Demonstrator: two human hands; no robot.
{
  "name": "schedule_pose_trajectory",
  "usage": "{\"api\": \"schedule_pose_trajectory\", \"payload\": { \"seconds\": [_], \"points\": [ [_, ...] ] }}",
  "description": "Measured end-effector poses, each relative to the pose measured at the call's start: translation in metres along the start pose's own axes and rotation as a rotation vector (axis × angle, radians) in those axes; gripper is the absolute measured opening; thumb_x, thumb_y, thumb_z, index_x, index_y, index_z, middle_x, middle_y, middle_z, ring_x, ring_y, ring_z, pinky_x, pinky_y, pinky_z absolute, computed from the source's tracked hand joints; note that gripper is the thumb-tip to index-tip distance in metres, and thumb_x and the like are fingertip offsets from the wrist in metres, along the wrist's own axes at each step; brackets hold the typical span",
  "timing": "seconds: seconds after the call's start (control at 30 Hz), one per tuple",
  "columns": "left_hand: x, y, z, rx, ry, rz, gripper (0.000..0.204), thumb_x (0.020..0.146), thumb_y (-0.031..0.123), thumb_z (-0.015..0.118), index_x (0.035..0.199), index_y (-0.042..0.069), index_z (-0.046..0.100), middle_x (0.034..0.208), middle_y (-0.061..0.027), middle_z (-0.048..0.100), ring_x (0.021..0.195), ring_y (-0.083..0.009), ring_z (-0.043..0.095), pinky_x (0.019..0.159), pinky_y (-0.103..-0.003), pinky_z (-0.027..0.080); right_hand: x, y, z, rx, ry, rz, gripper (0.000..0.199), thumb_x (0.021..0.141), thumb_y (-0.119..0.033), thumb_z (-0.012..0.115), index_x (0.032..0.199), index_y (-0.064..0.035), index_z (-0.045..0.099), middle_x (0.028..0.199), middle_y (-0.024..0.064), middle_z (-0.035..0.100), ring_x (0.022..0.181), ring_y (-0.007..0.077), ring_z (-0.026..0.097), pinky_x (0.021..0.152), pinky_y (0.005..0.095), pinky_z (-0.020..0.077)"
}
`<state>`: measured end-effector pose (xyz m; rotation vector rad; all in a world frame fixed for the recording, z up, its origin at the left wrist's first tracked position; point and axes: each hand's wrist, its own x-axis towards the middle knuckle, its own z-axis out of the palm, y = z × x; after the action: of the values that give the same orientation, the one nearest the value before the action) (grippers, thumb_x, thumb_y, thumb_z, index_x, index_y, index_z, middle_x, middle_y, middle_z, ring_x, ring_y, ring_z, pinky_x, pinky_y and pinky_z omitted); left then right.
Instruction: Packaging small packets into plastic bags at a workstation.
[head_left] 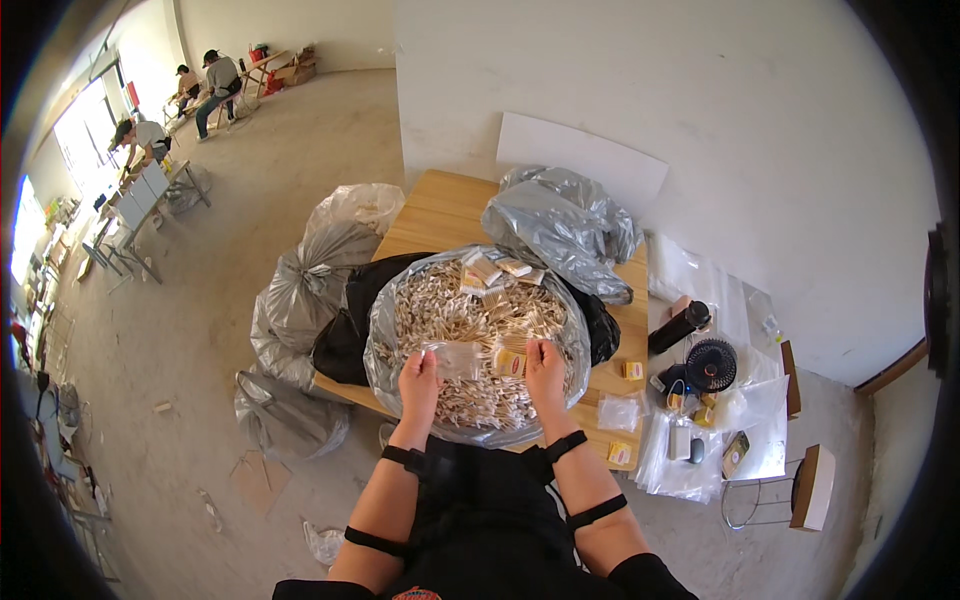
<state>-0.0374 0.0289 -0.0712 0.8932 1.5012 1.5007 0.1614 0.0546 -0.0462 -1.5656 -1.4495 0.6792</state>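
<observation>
My left hand [419, 382] and my right hand [546, 372] hold a small clear plastic bag [455, 357] stretched between them, over a big open silver sack [384, 340] full of small pale wooden sticks [450, 310]. A small yellow-and-red packet [510, 364] lies on the sticks just left of my right hand. Several small filled packets [488, 270] rest at the far rim of the sack. The sack stands on a wooden table [440, 210].
A crumpled silver bag [565, 230] lies at the table's far right. A black bottle [678, 326], a small black fan [711, 365], yellow packets [632, 370] and clear bags [690, 470] are to the right. Filled sacks [305, 285] stand left of the table. People work far away at upper left.
</observation>
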Motion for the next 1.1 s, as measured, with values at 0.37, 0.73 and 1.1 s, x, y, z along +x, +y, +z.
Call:
{"api": "schedule_pose_trajectory", "payload": {
  "seconds": [0.37, 0.73, 1.1],
  "points": [
    [0.004, -0.015, -0.018, -0.118, 0.059, -0.051, 0.027, 0.092, 0.025, 0.047, 0.072, 0.007, 0.046, 0.057, 0.0033, 0.040, 0.048, -0.0055, 0.038, 0.044, -0.020, 0.032, -0.014, 0.003, -0.007, -0.379, 0.073, -0.264, 0.025, 0.075, -0.021, 0.065, 0.088, -0.0058, 0.051, 0.087, 0.0137, 0.052, 0.076, 0.0323, 0.054, 0.063, 0.0405, 0.0441],
    [-0.011, -0.005, -0.014, -0.110, 0.034, -0.085, 0.022, 0.091, 0.021, 0.048, 0.074, 0.007, 0.049, 0.060, 0.0025, 0.045, 0.048, -0.0045, 0.040, 0.044, -0.020, 0.035, -0.029, 0.004, -0.008, -0.274, 0.055, -0.246, 0.011, 0.073, -0.014, 0.066, 0.072, -0.0060, 0.058, 0.075, 0.0093, 0.054, 0.068, 0.0265, 0.054, 0.062, 0.0366, 0.0435],
    [-0.013, 0.002, -0.008, -0.118, -0.045, -0.090, 0.024, 0.091, 0.024, 0.049, 0.070, 0.012, 0.045, 0.060, 0.0061, 0.040, 0.047, -0.0017, 0.033, 0.039, -0.018, 0.023, -0.078, 0.141, -0.185, -0.025, -0.073, 0.404, 0.010, 0.074, -0.012, 0.059, 0.076, -0.0018, 0.059, 0.065, 0.0057, 0.062, 0.059, 0.0128, 0.057, 0.053, 0.0265, 0.0434]
  ]
}}
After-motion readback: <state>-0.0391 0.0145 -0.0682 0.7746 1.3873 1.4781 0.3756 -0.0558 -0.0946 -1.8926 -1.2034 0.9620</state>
